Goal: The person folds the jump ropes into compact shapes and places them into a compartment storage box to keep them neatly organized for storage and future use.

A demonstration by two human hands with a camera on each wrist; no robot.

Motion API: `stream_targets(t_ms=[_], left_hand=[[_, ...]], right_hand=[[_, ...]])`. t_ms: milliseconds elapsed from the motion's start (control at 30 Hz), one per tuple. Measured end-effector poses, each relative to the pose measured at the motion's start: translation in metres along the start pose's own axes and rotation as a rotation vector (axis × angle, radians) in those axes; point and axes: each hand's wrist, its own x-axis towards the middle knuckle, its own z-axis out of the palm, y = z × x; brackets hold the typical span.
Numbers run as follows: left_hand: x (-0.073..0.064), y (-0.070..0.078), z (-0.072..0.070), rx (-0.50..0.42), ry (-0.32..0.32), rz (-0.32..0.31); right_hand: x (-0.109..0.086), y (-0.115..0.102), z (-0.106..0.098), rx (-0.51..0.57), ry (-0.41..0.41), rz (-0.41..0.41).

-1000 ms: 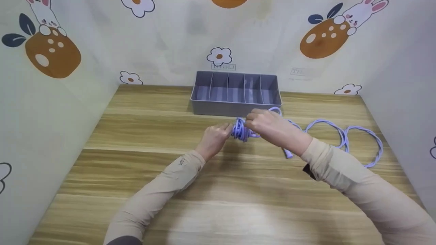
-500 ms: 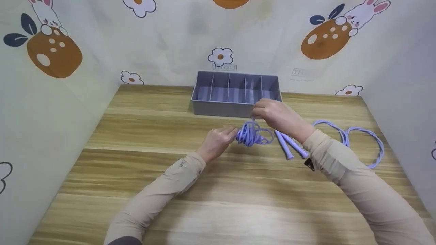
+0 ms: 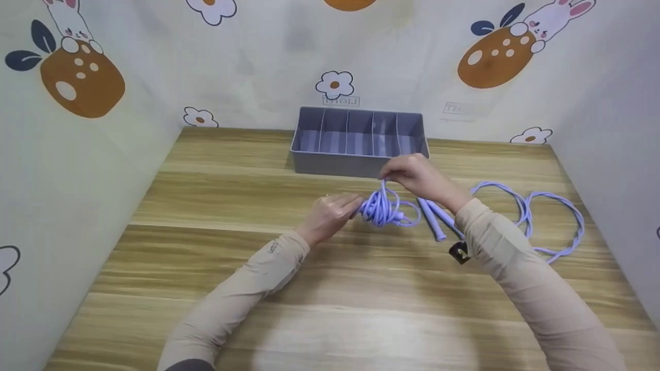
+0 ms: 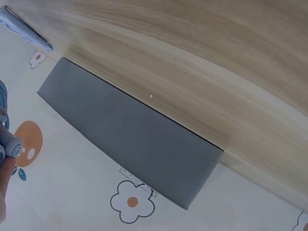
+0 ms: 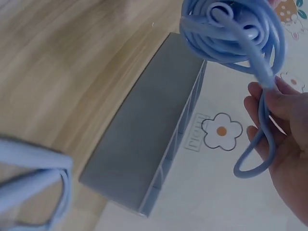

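In the head view, my left hand (image 3: 330,215) grips a periwinkle-blue jump rope (image 3: 380,210) wound into a bundle above the table. My right hand (image 3: 418,175) pinches a strand just above the bundle and to its right. The right wrist view shows its thumb and fingers (image 5: 284,103) on the cord, with a loop hanging below them. Handle ends (image 5: 220,12) show inside the coils there. In the left wrist view, only part of the left hand and a handle end (image 4: 12,146) appear at the edge; most of that grip is hidden.
A second blue jump rope (image 3: 559,195) lies looped at the right of the table (image 3: 216,206), its two handles (image 3: 433,221) partly under the right forearm. Behind the hands stands a grey divided box (image 3: 335,164), against the patterned backdrop (image 3: 247,67). A black wrist mount (image 3: 459,252) hangs under the right sleeve.
My right hand has risen off the bundle, drawing a strand up with it, and then dipped slightly. The left hand and bundle have shifted a little right and down.
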Motion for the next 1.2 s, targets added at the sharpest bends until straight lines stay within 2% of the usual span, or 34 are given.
stream_targets(t_ms=[133, 233, 400, 500, 667, 800, 867, 1000, 1100, 1167, 1200], left_hand=[[-0.001, -0.001, 0.001, -0.040, 0.033, 0.001], [-0.002, 0.000, 0.001, -0.081, 0.042, -0.026], [-0.003, 0.005, 0.003, -0.139, 0.051, -0.090], [-0.003, 0.007, 0.005, -0.172, 0.069, -0.136], [-0.003, 0.011, 0.008, -0.205, 0.089, -0.233], [-0.006, 0.014, 0.009, -0.238, 0.079, -0.335], [-0.007, 0.016, 0.009, -0.272, 0.079, -0.386], [-0.007, 0.020, 0.009, -0.340, 0.093, -0.477], [-0.004, 0.023, 0.010, -0.388, 0.121, -0.552], [-0.002, 0.024, 0.010, -0.409, 0.140, -0.599], [-0.001, 0.024, 0.010, -0.417, 0.148, -0.618]], right_hand=[[-0.009, 0.011, 0.010, 0.293, 0.011, 0.169], [-0.016, 0.016, 0.021, 0.519, 0.059, 0.288], [-0.027, 0.015, 0.040, 0.849, 0.214, 0.415], [-0.030, 0.003, 0.049, 1.008, 0.317, 0.480], [-0.034, -0.014, 0.066, 1.258, 0.528, 0.656], [-0.037, -0.019, 0.076, 1.320, 0.664, 0.691], [-0.038, -0.020, 0.080, 1.295, 0.706, 0.694], [-0.040, -0.019, 0.086, 1.171, 0.780, 0.719], [-0.041, -0.017, 0.090, 1.057, 0.860, 0.705], [-0.048, 0.003, 0.098, 1.059, 0.903, 0.618], [-0.049, 0.003, 0.099, 1.030, 0.922, 0.601]])
